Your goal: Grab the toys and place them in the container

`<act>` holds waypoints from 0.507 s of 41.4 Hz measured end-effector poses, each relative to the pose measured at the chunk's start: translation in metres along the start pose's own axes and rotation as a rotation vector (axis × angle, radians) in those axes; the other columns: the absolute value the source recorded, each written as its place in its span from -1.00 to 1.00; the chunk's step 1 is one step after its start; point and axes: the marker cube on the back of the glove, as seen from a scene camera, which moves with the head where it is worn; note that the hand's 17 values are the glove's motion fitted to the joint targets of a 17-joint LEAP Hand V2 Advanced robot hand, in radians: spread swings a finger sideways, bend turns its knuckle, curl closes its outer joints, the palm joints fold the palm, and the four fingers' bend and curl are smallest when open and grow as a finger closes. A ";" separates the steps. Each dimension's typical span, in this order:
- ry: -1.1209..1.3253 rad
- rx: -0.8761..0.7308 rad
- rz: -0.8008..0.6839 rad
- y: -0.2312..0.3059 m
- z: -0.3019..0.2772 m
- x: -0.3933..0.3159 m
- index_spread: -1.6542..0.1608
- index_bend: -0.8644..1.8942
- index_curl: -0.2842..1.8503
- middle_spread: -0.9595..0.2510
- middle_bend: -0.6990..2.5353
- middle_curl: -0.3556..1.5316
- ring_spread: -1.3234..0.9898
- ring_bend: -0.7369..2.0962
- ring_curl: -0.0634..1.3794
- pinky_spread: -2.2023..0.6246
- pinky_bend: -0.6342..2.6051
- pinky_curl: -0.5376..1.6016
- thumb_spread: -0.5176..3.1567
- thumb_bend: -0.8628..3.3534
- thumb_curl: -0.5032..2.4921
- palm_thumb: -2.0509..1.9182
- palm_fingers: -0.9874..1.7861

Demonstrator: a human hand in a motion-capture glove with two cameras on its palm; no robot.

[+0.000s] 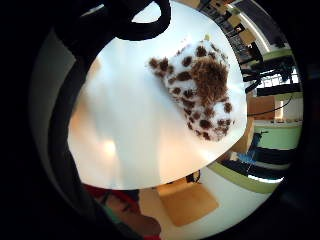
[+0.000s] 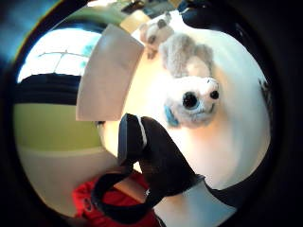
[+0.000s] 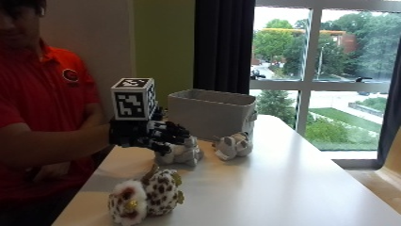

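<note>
Red polo shirt (image 3: 37, 89) with round chest logo, black-gloved right hand (image 3: 147, 134)

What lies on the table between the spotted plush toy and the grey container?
In the outside view, two grey plush toys, one under the gloved hand, another beside it, lie between the spotted plush toy and the grey container.

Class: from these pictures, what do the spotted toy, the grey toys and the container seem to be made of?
Spotted toy: plush, shaggy white pile with brown patches. Two grey toys: soft fuzzy plush, one with glossy black eyes, probably plastic. Container: matte grey, likely fabric or felt; its walls look soft, though that is not certain.
</note>
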 end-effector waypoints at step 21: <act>-0.031 -0.007 -0.024 0.001 0.012 -0.006 0.42 -0.20 -0.55 0.42 -0.46 -0.47 0.07 -0.35 -0.82 0.58 -0.22 -0.27 -0.14 -0.62 -0.61 -0.01 -0.24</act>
